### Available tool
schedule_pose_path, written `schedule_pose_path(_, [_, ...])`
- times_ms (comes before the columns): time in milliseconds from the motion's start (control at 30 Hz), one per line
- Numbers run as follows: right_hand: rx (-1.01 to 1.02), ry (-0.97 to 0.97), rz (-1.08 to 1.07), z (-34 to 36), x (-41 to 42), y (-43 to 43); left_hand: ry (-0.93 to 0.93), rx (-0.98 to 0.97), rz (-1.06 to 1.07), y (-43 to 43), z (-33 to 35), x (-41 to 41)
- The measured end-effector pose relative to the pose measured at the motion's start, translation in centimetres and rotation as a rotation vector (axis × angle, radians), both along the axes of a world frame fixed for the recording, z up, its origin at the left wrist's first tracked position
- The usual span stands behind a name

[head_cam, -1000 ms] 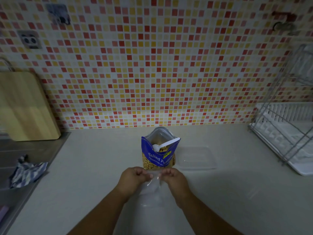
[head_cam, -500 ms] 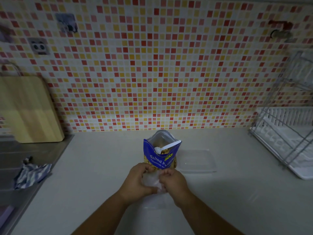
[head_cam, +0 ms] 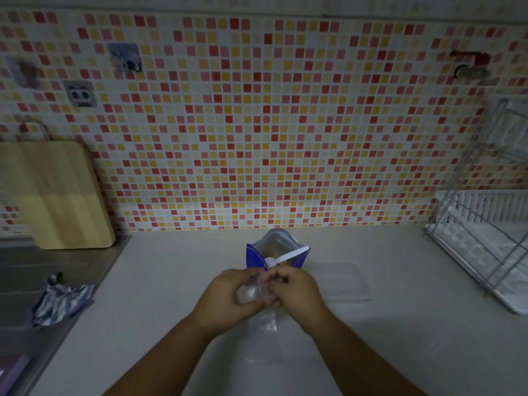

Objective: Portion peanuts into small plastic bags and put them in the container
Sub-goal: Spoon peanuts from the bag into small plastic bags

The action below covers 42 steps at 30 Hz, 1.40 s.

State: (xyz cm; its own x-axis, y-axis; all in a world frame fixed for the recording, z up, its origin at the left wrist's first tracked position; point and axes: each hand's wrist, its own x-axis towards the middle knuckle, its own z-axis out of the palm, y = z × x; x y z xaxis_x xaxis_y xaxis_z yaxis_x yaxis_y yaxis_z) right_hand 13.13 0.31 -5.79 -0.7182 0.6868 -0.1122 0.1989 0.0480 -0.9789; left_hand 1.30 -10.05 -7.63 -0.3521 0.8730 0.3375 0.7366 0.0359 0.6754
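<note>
I had my left hand [head_cam: 228, 298] and right hand [head_cam: 294, 295] pinching the small plastic bag [head_cam: 262, 321] above the tabletop [head_cam: 160, 281], just before the open peanut pouch [head_cam: 253, 257]; the container [head_cam: 344, 281] lay beside the pouch.

Wall [head_cam: 285, 124] is done up in a red, orange, yellow and white mosaic. Peanut bag [head_cam: 253, 257] is printed blue, spoon [head_cam: 288, 255] white. Blue-and-white striped cloth [head_cam: 61, 300] is seen off the cream worktop's [head_cam: 171, 281] left edge.

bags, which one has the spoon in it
The blue peanut bag standing open; the small clear bag held by left hand and right hand has none.
</note>
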Motion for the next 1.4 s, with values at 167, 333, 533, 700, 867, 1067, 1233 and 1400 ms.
schedule_pose_path(167, [0.158, -0.133, 0.098, 1.8, -0.3, 1.1, -0.023, -0.002, -0.034, 0.7, 1.5, -1.0])
schedule_pose_path(333, [0.230, -0.182, 0.179, 3.4, -0.1, 2.0, -0.054, -0.075, -0.060, 1.5, 3.2, -1.9])
schedule_pose_path(533, [0.476, -0.186, -0.082, 3.7, -1.3, 5.0, -0.305, -0.056, -0.028, 2.4, 3.4, -3.1])
schedule_pose_path(700, [1.138, -0.874, 0.150, 3.6, -3.1, 7.8, -0.437, -0.058, -0.009, 3.2, 3.0, -4.0])
schedule_pose_path(867, [1.260, -1.021, 0.239, 3.8, -4.3, 8.0, -0.461, -0.087, 0.036, 4.5, 2.8, -4.9])
schedule_pose_path(1067, [1.131, -0.875, 0.192, 4.2, -4.4, 8.0, -0.484, -0.107, 0.062, 5.6, 2.7, -5.4])
schedule_pose_path(1233, [0.854, -0.885, 0.183, 3.9, -4.9, 6.9, -0.493, -0.093, 0.065, 6.0, 2.7, -5.4])
schedule_pose_path(1400, [0.727, -0.887, 0.121, 3.2, -5.0, 6.3, -0.494, -0.093, 0.082, 6.1, 2.7, -5.3])
